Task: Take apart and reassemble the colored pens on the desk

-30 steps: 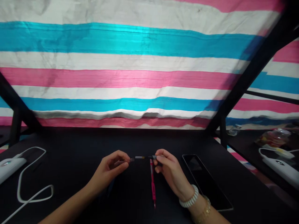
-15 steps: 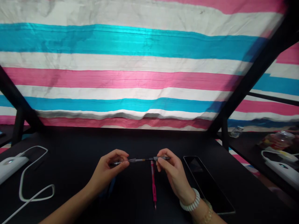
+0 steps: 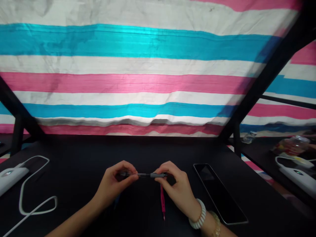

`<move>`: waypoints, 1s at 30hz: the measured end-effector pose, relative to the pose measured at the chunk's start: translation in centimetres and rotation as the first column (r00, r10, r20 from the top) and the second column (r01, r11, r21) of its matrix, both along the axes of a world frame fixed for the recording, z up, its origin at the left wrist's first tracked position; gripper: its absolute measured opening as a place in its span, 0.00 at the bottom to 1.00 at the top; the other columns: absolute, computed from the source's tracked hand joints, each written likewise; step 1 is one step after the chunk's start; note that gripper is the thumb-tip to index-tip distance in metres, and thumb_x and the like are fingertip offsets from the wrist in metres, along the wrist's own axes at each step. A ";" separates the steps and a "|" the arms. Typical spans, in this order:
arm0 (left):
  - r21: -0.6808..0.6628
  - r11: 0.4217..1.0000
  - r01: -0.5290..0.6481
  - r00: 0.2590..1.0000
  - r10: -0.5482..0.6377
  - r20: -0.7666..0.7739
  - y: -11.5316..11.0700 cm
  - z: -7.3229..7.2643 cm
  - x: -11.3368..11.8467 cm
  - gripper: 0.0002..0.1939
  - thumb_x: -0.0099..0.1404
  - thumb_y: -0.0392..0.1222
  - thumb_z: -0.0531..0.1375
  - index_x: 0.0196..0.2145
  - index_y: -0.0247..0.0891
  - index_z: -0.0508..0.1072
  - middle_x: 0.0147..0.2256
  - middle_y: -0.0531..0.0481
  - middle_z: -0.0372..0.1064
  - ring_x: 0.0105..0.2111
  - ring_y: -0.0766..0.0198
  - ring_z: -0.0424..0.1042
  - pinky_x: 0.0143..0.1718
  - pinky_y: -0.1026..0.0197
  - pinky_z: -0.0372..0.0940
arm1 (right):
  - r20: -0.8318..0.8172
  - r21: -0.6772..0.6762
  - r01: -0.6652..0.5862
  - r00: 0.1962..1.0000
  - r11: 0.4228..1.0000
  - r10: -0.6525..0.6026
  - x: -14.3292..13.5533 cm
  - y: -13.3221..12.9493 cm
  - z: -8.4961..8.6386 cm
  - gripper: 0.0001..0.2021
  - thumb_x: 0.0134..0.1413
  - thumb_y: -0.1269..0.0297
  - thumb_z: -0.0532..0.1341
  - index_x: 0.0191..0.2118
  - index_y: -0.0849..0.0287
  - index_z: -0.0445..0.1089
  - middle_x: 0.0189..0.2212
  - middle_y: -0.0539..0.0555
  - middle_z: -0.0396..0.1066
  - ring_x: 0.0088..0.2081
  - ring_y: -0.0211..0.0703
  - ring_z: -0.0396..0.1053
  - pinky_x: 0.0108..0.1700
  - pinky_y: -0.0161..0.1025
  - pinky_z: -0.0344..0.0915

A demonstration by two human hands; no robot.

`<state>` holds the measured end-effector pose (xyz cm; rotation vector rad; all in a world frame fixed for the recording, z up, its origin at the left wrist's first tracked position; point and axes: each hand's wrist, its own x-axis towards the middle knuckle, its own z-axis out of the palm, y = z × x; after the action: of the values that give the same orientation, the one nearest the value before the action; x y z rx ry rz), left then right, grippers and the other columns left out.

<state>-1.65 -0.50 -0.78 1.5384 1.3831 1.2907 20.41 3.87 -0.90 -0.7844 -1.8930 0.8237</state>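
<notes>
My left hand (image 3: 112, 184) pinches the clear barrel (image 3: 142, 174) of a pen, which lies level above the black table. From the other side, my right hand (image 3: 179, 187) has thumb and fingers closed on the pen's grey grip section (image 3: 157, 175). A thin dark stretch of the pen shows between the two parts, and its left end is partly hidden by my left fingers. Below my right hand a pink pen (image 3: 162, 204) lies on the table, its upper end covered by the fingers. Something dark blue shows faintly under my left wrist.
A black phone-like device (image 3: 221, 194) lies right of my right hand. At the left is a white device (image 3: 12, 177) with a looping white cable (image 3: 21, 194). Striped sheeting (image 3: 138, 84) hangs behind the table (image 3: 74, 148). On the right stand a jar (image 3: 296, 144) and another white device (image 3: 300, 177).
My right hand has moved left with the grey grip section, closing much of the gap to the clear barrel. Both hands sit slightly lower in view.
</notes>
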 end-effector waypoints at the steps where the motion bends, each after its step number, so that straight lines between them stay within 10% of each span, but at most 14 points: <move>1: -0.002 1.000 0.014 1.000 -0.014 0.011 0.0 0.0 0.1 0.08 0.57 0.43 0.67 0.29 0.38 0.73 0.29 0.50 0.74 0.30 0.63 0.73 0.31 0.65 0.66 | 0.001 0.033 -0.002 1.000 0.999 0.002 0.0 -0.1 0.0 0.05 0.53 0.75 0.63 0.33 0.57 0.72 0.32 0.51 0.70 0.34 0.41 0.69 0.36 0.36 0.65; 10: 0.019 0.999 0.040 0.999 -0.040 0.021 -0.4 -0.2 0.6 0.07 0.55 0.40 0.67 0.27 0.37 0.73 0.30 0.51 0.74 0.31 0.63 0.74 0.34 0.64 0.67 | 0.198 0.082 -0.018 0.980 0.996 0.002 0.2 -0.4 -0.1 0.10 0.64 0.62 0.57 0.32 0.58 0.70 0.26 0.50 0.65 0.29 0.40 0.65 0.33 0.37 0.59; 16: -0.009 0.999 -0.034 0.999 0.033 -0.033 -0.3 -0.6 0.2 0.08 0.57 0.44 0.66 0.28 0.38 0.73 0.29 0.51 0.73 0.30 0.64 0.72 0.31 0.64 0.64 | 0.232 -0.007 -0.060 0.971 0.998 0.060 0.0 -0.7 -0.1 0.11 0.63 0.69 0.54 0.50 0.57 0.59 0.32 0.50 0.64 0.32 0.40 0.64 0.37 0.37 0.61; 25: -0.029 0.999 -0.044 0.998 0.045 0.047 0.0 -0.4 0.0 0.07 0.56 0.43 0.67 0.28 0.39 0.73 0.30 0.51 0.73 0.31 0.64 0.72 0.32 0.65 0.64 | 0.241 0.030 -0.003 0.970 1.000 -0.004 0.3 -0.2 -0.1 0.09 0.65 0.63 0.54 0.32 0.57 0.64 0.28 0.50 0.64 0.30 0.41 0.64 0.35 0.37 0.59; 30: -0.056 0.994 -0.090 0.994 0.093 0.053 0.3 -0.4 -0.2 0.08 0.55 0.44 0.67 0.28 0.39 0.73 0.29 0.51 0.73 0.30 0.64 0.72 0.30 0.66 0.64 | 0.158 -0.054 -0.038 0.986 0.998 0.046 0.2 -0.1 0.0 0.12 0.62 0.68 0.57 0.51 0.55 0.61 0.30 0.48 0.67 0.29 0.39 0.66 0.35 0.35 0.62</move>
<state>-1.85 -0.23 -1.18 1.4072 1.4561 1.3307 20.64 3.80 -0.88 -0.8661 -2.0421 0.8600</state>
